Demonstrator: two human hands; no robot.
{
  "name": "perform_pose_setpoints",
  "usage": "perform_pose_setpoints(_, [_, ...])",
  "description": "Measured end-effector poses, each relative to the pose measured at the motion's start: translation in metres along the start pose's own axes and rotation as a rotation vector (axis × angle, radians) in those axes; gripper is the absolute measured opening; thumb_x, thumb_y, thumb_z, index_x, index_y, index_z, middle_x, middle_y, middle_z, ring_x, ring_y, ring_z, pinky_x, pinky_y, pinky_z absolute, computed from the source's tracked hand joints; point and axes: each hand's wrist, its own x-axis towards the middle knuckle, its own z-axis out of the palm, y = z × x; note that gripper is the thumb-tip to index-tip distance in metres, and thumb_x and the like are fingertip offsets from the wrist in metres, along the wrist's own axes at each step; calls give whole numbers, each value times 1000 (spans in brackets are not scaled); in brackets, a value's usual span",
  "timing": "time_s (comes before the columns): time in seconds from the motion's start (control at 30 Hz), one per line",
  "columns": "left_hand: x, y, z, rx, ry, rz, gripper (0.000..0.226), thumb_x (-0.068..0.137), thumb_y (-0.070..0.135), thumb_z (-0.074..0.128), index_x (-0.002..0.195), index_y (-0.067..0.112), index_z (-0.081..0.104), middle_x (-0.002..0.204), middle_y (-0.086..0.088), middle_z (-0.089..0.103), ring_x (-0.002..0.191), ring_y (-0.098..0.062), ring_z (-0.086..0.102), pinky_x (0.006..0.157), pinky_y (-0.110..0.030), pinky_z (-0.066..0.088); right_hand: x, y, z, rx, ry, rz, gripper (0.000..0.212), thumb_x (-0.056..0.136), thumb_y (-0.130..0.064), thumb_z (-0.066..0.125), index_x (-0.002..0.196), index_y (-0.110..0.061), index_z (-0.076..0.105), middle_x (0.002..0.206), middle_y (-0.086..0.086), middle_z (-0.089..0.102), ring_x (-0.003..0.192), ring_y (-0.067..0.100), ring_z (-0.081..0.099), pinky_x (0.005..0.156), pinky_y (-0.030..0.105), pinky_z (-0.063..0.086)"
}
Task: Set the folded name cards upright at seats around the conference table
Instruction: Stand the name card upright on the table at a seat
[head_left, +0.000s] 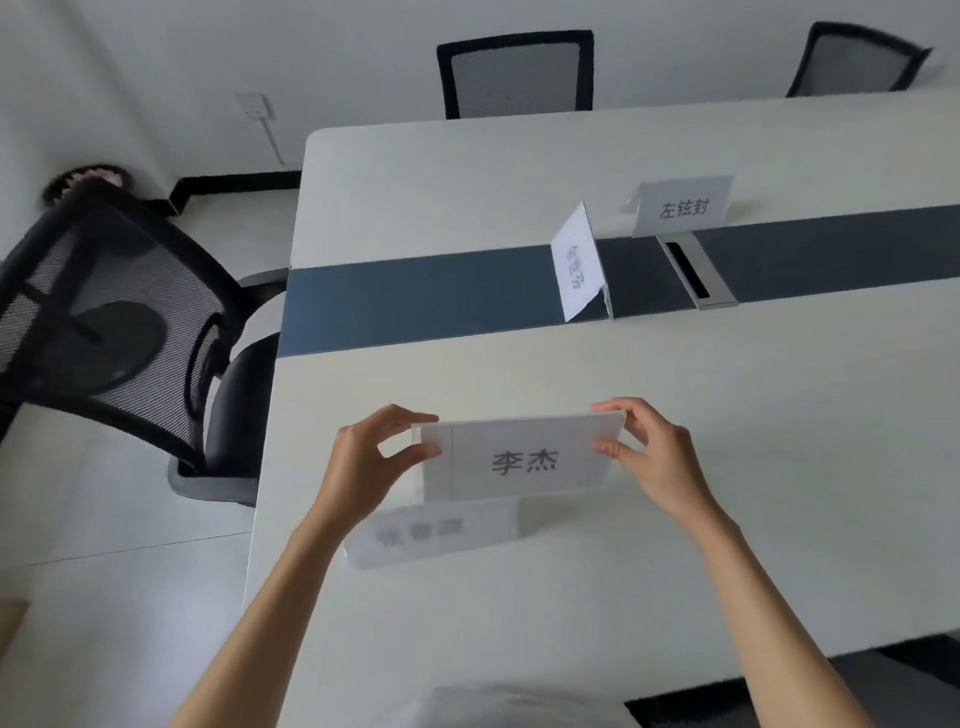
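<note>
I see my two hands holding one name card (522, 460) up over the near side of the surface (727, 395). My left hand (371, 462) pinches its left end and my right hand (652, 449) pinches its right end. The card faces me. Just below it, a second card (431, 532) lies near the surface edge, and its letters are blurry. Farther away, a third card (576, 262) stands upright on the dark strip (415, 299) in the middle. A fourth card (683, 207) stands just behind the strip. A black chair (104, 312) sits at the left end
</note>
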Motion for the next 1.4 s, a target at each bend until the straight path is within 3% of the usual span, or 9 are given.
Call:
perform_pose_setpoints(0.07, [20,12,23,-9,-25,25,20,71,19,74,89,25,65,98,12,69,102,-10,63,88,-1,40,6,10,-18,30,73,24,35,74,-9,72,105,-19,59,109,-9,65,104,6,59,89,4,40])
perform_pose_setpoints(0.2, [57,26,75,-33,-75,17,20,74,16,72,93,15,67,100,5,67,102,-17,63,89,-5,41,15,43,-45,82,196,105,37,75,-7,71,105,-23,57,109,-2,64,93,-10,60,85,2,41])
perform_pose_setpoints(0.3, [76,26,118,-40,-131,-54,21,76,14,70,97,10,65,102,3,64,110,-22,59,94,-20,40,17,73,-59,67,258,189,36,75,-5,70,108,-13,57,104,0,64,99,9,62,85,3,41])
perform_pose_setpoints(0.47, [94,20,178,3,-210,-128,23,82,13,64,104,6,60,115,-11,63,120,-28,52,91,-24,38,11,119,-78,0,265,288,36,76,-6,69,110,-7,56,105,14,67,105,25,62,97,35,46])
perform_pose_setpoints(0.7, [100,8,214,35,-236,-161,27,84,15,60,109,6,57,122,-9,62,123,-28,50,94,-22,34,13,143,-80,-73,368,326,38,78,-7,67,114,-6,55,111,8,65,103,24,59,77,8,36])
perform_pose_setpoints(0.83, [99,8,218,85,-197,-162,40,86,16,59,123,7,47,131,-10,55,124,-29,48,93,-25,35,13,146,-68,-62,477,317,48,81,-8,65,125,-3,48,120,13,62,110,24,59,89,17,39])
perform_pose_setpoints(1.0, [64,7,223,-4,-181,-331,52,90,5,46,138,4,26,144,-17,39,133,-27,39,102,-28,31,-8,155,-39,-46,651,383,47,85,3,50,131,4,38,133,22,51,120,34,53,102,46,42])
perform_pose_setpoints(1.3, [65,14,253,-153,-259,-387,60,81,-10,37,138,10,35,144,-4,42,130,-13,40,105,-26,30,11,175,-51,62,600,489,60,79,12,36,138,-2,32,142,15,42,131,29,42,109,36,33])
perform_pose_setpoints(1.4, [84,24,276,-163,-295,-374,66,82,-10,39,141,16,28,144,-7,40,132,-18,39,104,-29,33,38,186,-81,27,587,498,63,79,11,37,139,-6,31,144,12,40,133,25,38,108,32,30])
